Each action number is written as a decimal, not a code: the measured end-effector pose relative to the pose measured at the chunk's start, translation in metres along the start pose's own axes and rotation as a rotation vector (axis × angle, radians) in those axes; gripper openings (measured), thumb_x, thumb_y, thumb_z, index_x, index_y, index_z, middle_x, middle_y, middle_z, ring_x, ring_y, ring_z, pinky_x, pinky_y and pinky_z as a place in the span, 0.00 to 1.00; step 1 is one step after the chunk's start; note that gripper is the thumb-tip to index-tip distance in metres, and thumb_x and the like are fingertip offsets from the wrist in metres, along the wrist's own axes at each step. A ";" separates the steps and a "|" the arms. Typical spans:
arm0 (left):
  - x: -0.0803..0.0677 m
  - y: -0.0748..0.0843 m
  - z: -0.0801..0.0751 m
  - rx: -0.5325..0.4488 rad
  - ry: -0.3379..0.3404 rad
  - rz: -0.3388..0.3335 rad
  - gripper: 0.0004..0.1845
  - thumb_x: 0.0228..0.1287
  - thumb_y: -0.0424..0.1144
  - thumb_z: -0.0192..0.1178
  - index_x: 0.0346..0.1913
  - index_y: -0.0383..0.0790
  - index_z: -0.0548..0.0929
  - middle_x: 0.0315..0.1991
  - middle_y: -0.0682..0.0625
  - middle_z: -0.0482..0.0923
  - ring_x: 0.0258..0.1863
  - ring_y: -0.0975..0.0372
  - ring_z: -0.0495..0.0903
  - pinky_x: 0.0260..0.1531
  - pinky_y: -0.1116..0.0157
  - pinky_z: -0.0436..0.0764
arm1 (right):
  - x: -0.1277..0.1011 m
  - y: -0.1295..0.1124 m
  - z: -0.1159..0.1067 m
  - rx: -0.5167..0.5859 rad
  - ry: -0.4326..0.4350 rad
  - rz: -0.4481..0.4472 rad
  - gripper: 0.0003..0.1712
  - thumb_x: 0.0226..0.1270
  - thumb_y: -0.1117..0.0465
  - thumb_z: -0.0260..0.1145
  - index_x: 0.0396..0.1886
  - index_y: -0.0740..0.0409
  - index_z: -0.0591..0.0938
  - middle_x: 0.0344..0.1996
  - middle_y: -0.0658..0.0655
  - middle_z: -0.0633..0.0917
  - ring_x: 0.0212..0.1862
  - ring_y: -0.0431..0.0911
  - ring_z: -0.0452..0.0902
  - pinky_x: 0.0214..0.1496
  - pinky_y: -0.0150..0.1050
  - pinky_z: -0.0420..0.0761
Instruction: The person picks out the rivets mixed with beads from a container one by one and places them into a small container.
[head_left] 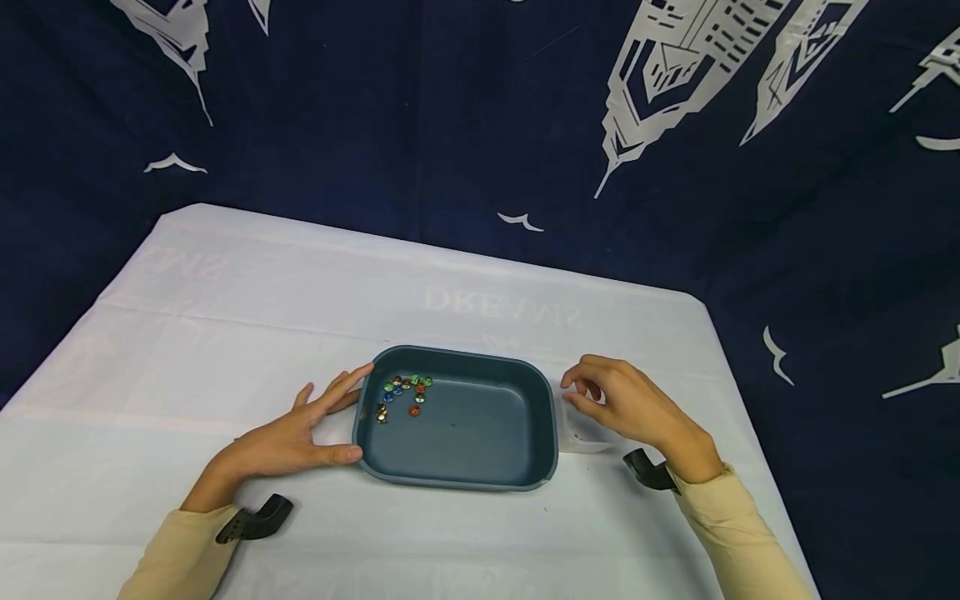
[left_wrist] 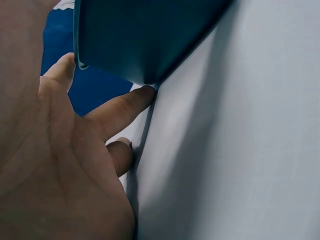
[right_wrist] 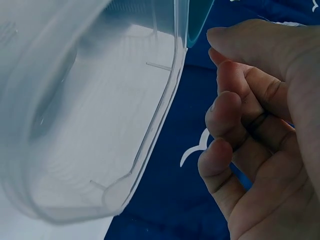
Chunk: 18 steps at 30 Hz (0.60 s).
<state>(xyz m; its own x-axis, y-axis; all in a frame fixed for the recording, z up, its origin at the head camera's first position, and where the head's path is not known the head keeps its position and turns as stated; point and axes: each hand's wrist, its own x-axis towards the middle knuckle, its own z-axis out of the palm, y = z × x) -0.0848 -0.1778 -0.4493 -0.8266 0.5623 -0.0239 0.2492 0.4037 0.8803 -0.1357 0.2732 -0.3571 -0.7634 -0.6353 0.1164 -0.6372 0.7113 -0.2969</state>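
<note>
Two sleeves come in at the bottom, one on each arm, and each wrist has one small black clip on it. The left hand [head_left: 300, 433] lies flat on the white table cloth [head_left: 225, 333]. Its fingers are straight and spread, and it holds nothing. Its thumb and first finger touch the left side of one dark blue tray [head_left: 457, 421]. In the left wrist view, a fingertip [left_wrist: 142, 95] sits right at the bottom edge of the tray [left_wrist: 140, 40].

The right hand [head_left: 630, 404] is just beside the right side of the tray. Its fingers are curled in loosely. One clear plastic tub [head_left: 577, 433] lies under that hand, next to the tray. In the right wrist view the tub [right_wrist: 75, 125] is close to the curled fingers [right_wrist: 225, 115], and a gap shows between them, so I cannot tell if the hand holds it.

The tray sits in the middle of the table, near the front edge. In its far left corner lie about twelve small shiny beads [head_left: 403, 393]: green, blue, orange and gold ones, all bunched close.

Behind the table hangs one dark blue curtain [head_left: 450, 125] with white buildings and birds on it.
</note>
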 end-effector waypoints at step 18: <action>0.000 0.000 0.000 0.002 0.003 -0.007 0.55 0.60 0.48 0.72 0.81 0.65 0.43 0.77 0.41 0.59 0.78 0.42 0.53 0.68 0.31 0.22 | 0.011 -0.006 0.007 0.022 -0.012 -0.042 0.05 0.64 0.62 0.72 0.40 0.53 0.86 0.27 0.40 0.75 0.28 0.38 0.72 0.29 0.28 0.74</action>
<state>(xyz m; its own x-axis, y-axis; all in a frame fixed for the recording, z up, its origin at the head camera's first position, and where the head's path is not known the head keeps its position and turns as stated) -0.0845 -0.1777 -0.4490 -0.8298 0.5573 -0.0280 0.2448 0.4087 0.8792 -0.1393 0.2593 -0.3610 -0.7343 -0.6686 0.1176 -0.6664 0.6770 -0.3124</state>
